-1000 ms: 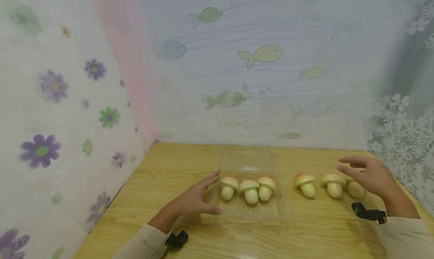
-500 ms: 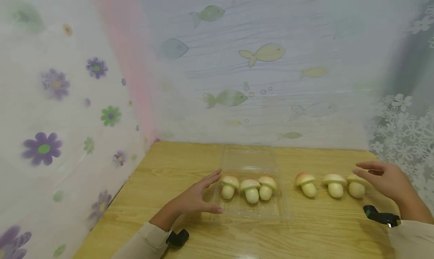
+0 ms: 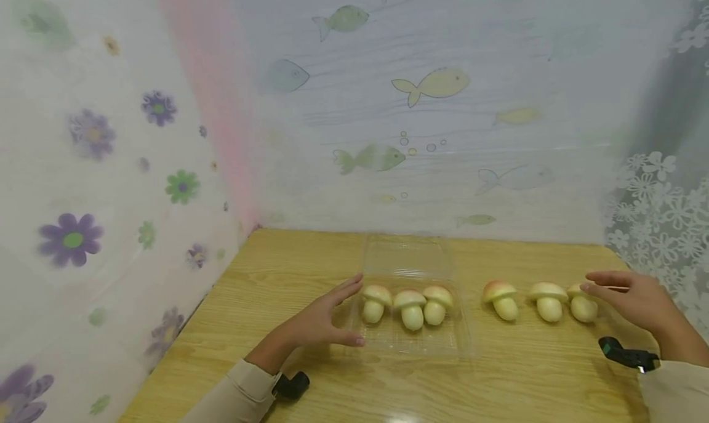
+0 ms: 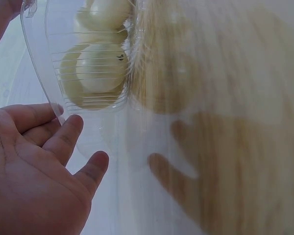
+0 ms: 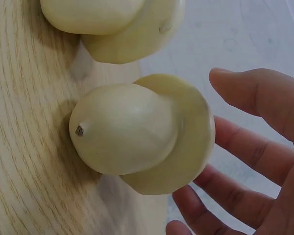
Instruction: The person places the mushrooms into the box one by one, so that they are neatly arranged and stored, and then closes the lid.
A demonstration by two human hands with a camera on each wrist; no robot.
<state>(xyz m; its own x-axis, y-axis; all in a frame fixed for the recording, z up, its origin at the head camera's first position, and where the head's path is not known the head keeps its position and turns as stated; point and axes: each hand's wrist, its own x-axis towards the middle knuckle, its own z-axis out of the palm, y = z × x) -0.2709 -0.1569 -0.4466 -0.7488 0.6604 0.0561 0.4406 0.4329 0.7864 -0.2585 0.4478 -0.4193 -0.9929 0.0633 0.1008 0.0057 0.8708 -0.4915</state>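
Mushrooms [image 3: 549, 308] | wood-grain table [image 3: 388, 389] | fish-print wall [image 3: 443, 118] behind | left fingers [image 4: 64, 139], right fingers [image 5: 257, 152] spread

**Left hand [image 3: 312, 326] spread wide, right hand [image 3: 637, 301] loosely curved**

Both forearms [image 3: 229, 391] come in from the lower corners of the head view, in pale sleeves [image 3: 672, 389] that end at the wrists [image 3: 269, 352]. The left thumb [image 3: 344, 337] stretches well apart from its fingers [image 3: 343, 290], which reach out nearly straight. The right hand angles leftward from its forearm; in its wrist view the right fingers [image 5: 255, 149] fan out, slightly bent, the right thumb [image 5: 259, 92] apart from them.
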